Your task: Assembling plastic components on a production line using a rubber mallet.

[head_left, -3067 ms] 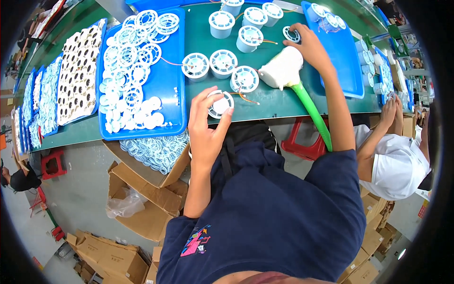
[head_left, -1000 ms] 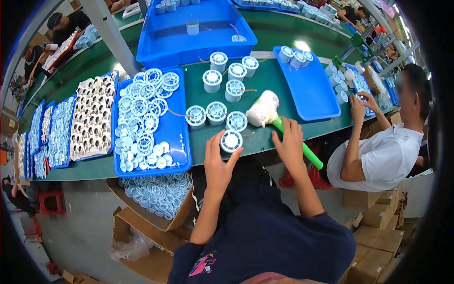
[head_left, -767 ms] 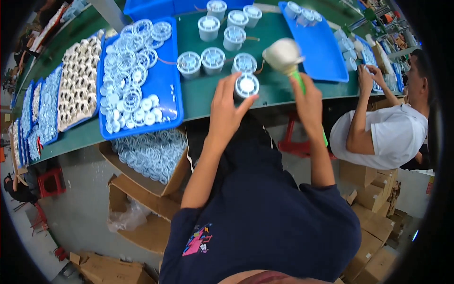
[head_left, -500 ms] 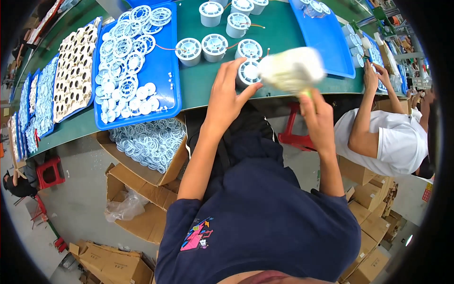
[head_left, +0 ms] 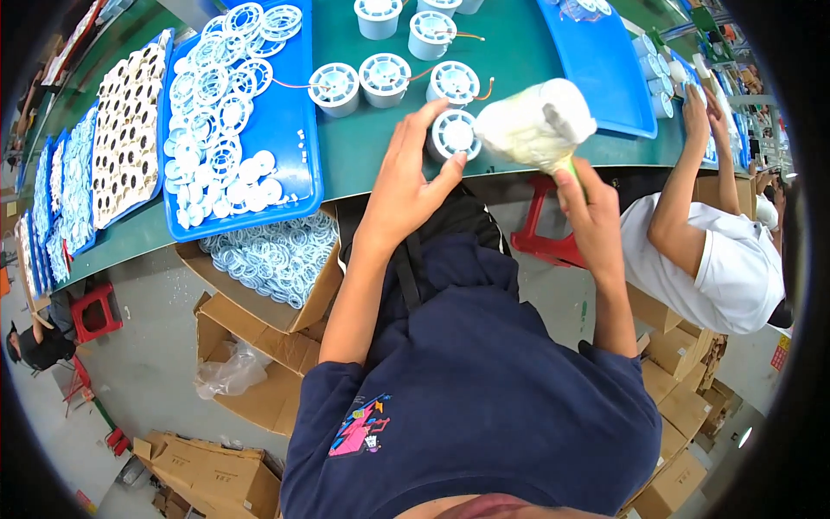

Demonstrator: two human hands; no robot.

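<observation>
My left hand (head_left: 402, 186) curves its thumb and fingers around a white cylindrical housing (head_left: 453, 134) with a ribbed, slotted top, which stands at the near edge of the green table. In my right hand (head_left: 594, 221) is a mallet (head_left: 534, 125), gripped by its green handle. Its bulky head is wrapped in whitish, dirty-looking material and hangs to the right of the housing, seemingly apart from it. Similar white housings (head_left: 385, 80), some with thin reddish wires coming out, stand just beyond my left hand.
At left, a blue tray (head_left: 294, 186) holds white slotted rings and small discs. Beneath the table edge sits an open carton of rings (head_left: 268, 259). Another blue tray (head_left: 609, 78) lies at the right. A red stool (head_left: 545, 229) and a co-worker in a white shirt (head_left: 709, 259) are to the right.
The mallet head, blurred before, now shows sharply, and my right hand has shifted slightly right and down. My left hand stays at the housing. The whole view has moved a little.
</observation>
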